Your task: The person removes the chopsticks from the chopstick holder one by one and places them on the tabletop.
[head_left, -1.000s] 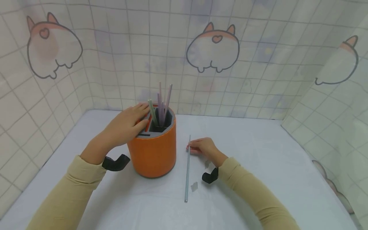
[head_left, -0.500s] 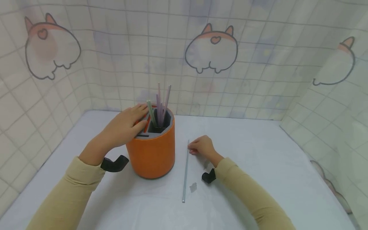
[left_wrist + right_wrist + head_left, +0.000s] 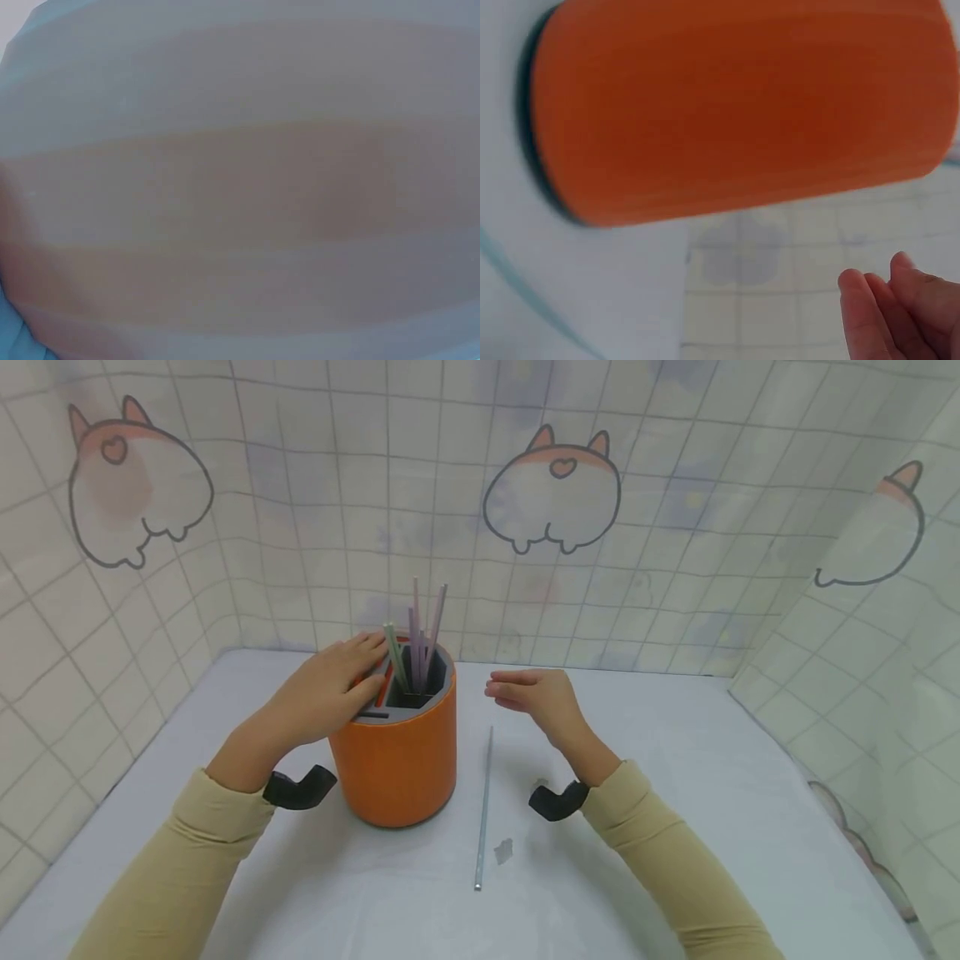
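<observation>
Straw point(image 3: 483, 808) lies beside orange holder point(image 3: 393, 768), nearer right hand point(image 3: 542, 696), which hovers straight-fingered; left hand point(image 3: 326, 685) rests spread on the holder.

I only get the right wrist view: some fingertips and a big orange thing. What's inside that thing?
Observer: The orange holder has pale green, pink and purple sticks standing in it.
Visitor: Oh! And where's the person's other hand?
Observer: The left hand rests on the left part of the holder's top.
Visitor: Is there anything small lying about that I'm missing?
Observer: A small gray patch, just right of the thin rod.
</observation>
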The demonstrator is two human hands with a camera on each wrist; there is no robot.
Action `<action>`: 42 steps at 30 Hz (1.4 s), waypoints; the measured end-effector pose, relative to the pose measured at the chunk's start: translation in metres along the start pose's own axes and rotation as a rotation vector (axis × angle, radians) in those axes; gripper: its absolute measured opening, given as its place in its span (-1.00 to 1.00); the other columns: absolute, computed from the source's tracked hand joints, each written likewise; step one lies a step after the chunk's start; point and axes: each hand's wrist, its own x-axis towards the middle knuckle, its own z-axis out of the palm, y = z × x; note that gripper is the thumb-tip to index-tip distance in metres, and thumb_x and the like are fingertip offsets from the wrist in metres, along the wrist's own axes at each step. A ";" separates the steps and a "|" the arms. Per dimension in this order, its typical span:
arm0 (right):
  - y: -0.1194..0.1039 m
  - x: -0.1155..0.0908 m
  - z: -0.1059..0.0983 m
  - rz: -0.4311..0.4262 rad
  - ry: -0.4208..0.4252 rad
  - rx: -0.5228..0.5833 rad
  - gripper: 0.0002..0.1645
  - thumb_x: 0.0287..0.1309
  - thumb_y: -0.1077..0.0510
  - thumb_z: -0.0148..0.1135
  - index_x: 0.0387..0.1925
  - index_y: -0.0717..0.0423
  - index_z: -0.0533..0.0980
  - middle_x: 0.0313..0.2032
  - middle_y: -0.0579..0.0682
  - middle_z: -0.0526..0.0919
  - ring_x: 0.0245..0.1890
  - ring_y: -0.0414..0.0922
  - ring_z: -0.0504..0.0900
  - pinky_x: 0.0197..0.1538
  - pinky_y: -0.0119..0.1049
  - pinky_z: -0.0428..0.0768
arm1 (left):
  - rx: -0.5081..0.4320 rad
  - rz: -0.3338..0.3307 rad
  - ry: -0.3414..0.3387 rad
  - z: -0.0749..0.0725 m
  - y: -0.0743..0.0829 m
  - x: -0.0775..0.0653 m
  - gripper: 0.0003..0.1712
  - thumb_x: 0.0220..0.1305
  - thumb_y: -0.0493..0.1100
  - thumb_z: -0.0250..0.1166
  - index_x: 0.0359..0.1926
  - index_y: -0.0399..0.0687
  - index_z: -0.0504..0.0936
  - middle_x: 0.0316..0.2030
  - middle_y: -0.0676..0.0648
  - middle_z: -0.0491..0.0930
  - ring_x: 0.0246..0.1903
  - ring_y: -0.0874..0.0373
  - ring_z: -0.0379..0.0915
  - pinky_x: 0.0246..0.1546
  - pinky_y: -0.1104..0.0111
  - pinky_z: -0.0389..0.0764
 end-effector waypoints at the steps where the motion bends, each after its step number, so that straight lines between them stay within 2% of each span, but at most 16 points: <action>1: -0.007 -0.002 0.000 -0.024 -0.006 0.005 -0.62 0.22 0.08 0.37 0.05 0.11 0.67 -0.02 0.06 0.76 0.03 -0.11 0.74 0.14 -0.30 0.66 | 0.000 0.002 0.002 0.000 0.000 0.000 -0.35 0.55 -0.03 -0.12 0.54 -0.19 0.09 0.56 -0.19 0.00 0.57 -0.17 -0.19 0.58 -0.08 -0.13; 9: -0.046 -0.019 0.010 -0.193 0.007 -0.009 -0.55 0.12 0.04 0.45 0.08 -0.02 0.67 0.00 -0.05 0.76 0.09 -0.18 0.70 0.35 -0.16 0.53 | 0.003 0.017 0.011 0.002 -0.003 0.001 -0.35 0.55 -0.02 -0.12 0.53 -0.18 0.10 0.56 -0.19 0.02 0.57 -0.16 -0.17 0.57 -0.09 -0.12; 15: -0.061 -0.024 0.023 -0.218 -0.026 0.032 -0.56 0.10 0.09 0.47 0.06 0.02 0.68 -0.01 -0.01 0.77 0.09 -0.16 0.70 0.34 -0.16 0.54 | 0.004 0.007 0.012 0.001 -0.002 0.001 -0.35 0.55 -0.02 -0.13 0.54 -0.18 0.10 0.56 -0.19 0.01 0.57 -0.16 -0.18 0.57 -0.09 -0.12; 26: -0.071 -0.027 0.041 -0.249 -0.081 0.060 -0.61 0.05 0.13 0.50 -0.03 0.07 0.72 -0.07 -0.01 0.79 0.04 -0.19 0.72 0.24 -0.27 0.61 | -0.001 0.012 0.018 0.002 -0.003 0.001 -0.35 0.55 -0.03 -0.13 0.53 -0.18 0.10 0.56 -0.19 0.02 0.57 -0.16 -0.17 0.57 -0.10 -0.12; 31: -0.071 -0.024 0.048 -0.290 -0.085 0.030 -0.63 0.04 0.11 0.51 -0.06 0.07 0.73 -0.10 -0.01 0.80 0.01 -0.20 0.72 0.14 -0.30 0.68 | -0.011 0.016 0.019 0.002 -0.002 0.000 -0.35 0.56 -0.03 -0.12 0.53 -0.19 0.10 0.56 -0.20 0.03 0.57 -0.17 -0.17 0.57 -0.09 -0.13; 42: -0.074 -0.026 0.064 -0.371 0.003 -0.072 -0.69 0.06 0.12 0.49 -0.13 0.14 0.75 -0.17 0.05 0.80 -0.04 -0.16 0.76 -0.02 -0.33 0.74 | -0.010 0.027 0.024 0.002 -0.004 0.001 -0.36 0.56 -0.04 -0.12 0.53 -0.20 0.10 0.56 -0.21 0.02 0.57 -0.16 -0.17 0.58 -0.08 -0.14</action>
